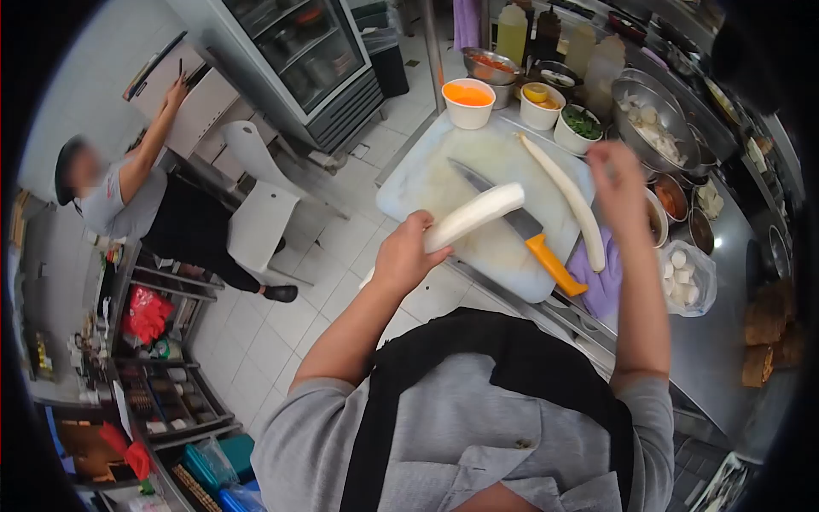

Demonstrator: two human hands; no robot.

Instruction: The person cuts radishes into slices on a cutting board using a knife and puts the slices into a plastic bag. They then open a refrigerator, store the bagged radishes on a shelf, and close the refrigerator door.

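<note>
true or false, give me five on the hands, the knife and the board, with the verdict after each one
1. The left hand holds a long white vegetable. True.
2. The knife has a green handle. False: its handle is orange-yellow.
3. The right hand is off the knife. True.
4. Nothing but the knife lies on the cutting board. False: a second vegetable, long and pale, lies there too.
5. The tub of green leaves stands between the other two white tubs. False: it is at the end of the row, with the tub holding yellow pieces in the middle.
</note>
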